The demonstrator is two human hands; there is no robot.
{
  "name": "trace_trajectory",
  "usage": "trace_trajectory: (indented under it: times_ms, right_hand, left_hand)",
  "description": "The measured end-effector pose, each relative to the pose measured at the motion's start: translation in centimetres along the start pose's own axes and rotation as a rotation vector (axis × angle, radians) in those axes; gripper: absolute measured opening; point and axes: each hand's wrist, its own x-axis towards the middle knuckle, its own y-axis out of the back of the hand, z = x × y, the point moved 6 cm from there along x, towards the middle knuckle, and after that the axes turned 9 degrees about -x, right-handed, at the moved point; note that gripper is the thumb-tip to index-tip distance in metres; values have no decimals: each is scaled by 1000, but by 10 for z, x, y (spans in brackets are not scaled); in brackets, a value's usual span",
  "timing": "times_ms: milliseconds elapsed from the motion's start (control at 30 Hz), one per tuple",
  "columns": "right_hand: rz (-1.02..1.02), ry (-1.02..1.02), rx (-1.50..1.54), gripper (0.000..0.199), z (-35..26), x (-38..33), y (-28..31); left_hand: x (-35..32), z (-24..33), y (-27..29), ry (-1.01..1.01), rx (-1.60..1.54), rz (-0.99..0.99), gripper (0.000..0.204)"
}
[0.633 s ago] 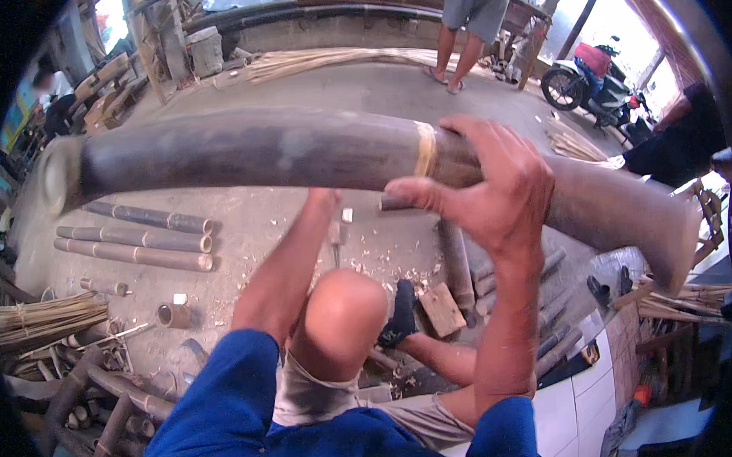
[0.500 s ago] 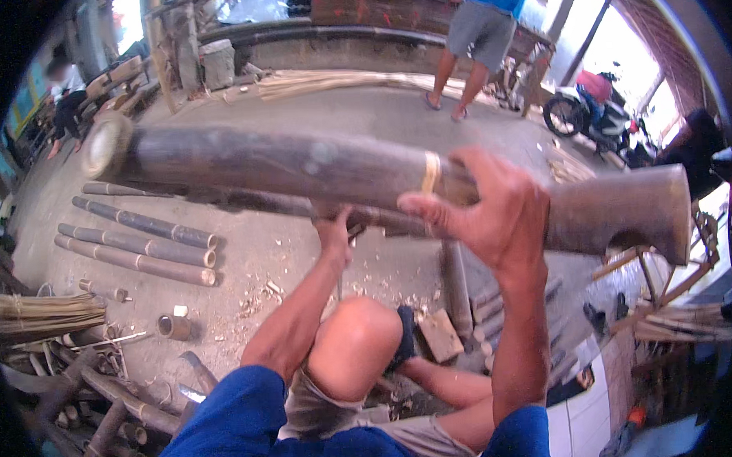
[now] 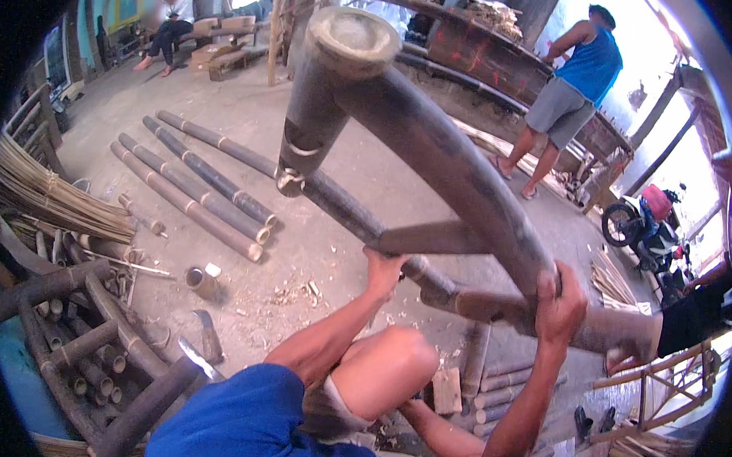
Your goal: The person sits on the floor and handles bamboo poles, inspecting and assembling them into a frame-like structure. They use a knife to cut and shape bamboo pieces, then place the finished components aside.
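A frame of joined dark bamboo poles (image 3: 453,163) is held up before me, its thick cut end (image 3: 354,39) tilted up at the far left. My right hand (image 3: 561,308) is closed round the thick pole near its right end. My left hand (image 3: 384,268) is wrapped round the frame where a short crosspiece (image 3: 432,240) meets the thinner lower pole (image 3: 340,203); some of its fingers are hidden. Below the hands, pale shavings (image 3: 299,295) lie on the floor by my bent knee.
Several bamboo poles (image 3: 197,191) lie at the left. Nearer are another bamboo frame (image 3: 81,343), a curved blade (image 3: 198,358) and a bundle of thin strips (image 3: 54,189). One person (image 3: 584,76) stands at the back; another (image 3: 176,20) sits far left. A motorbike (image 3: 643,220) stands right.
The bamboo frame has swung from nearly level to steeply tilted, its left end rising and turning toward me. Both hands keep their hold. My view has shifted left.
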Motion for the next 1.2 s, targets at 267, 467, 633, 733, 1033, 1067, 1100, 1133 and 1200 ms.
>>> trace_trajectory:
  times_ms: [267, 467, 633, 733, 1033, 1067, 1100, 1133, 1200]
  right_hand:
    - [125, -59, 186, 105, 53, -40, -24]
    - [223, -219, 422, 97, 79, -72, -46]
    - [278, -275, 402, 85, 81, -112, -74]
    - [293, -405, 401, 70, 96, -122, -98]
    - [149, -616, 372, 60, 103, -154, -116]
    - [227, -544, 400, 61, 98, -156, -110]
    - [214, -541, 485, 63, 98, -155, -107]
    - [172, -632, 445, 62, 101, -155, -110]
    - [137, -684, 395, 60, 107, -152, -107]
  left_hand:
    - [1, 52, 4, -176, 246, 12, 85]
    - [34, 133, -36, -35, -208, -310, 77]
    - [50, 180, -72, -231, 77, -259, 74]
    - [33, 201, -91, -388, 95, -368, 69]
    - [19, 223, -132, -425, 124, -439, 75]
    - [14, 226, -130, -541, 214, -385, 74]
    - [14, 224, -130, -523, 277, -338, 69]
    - [13, 222, -130, -471, 211, -397, 69]
    - [10, 220, -131, -428, 34, -478, 68]
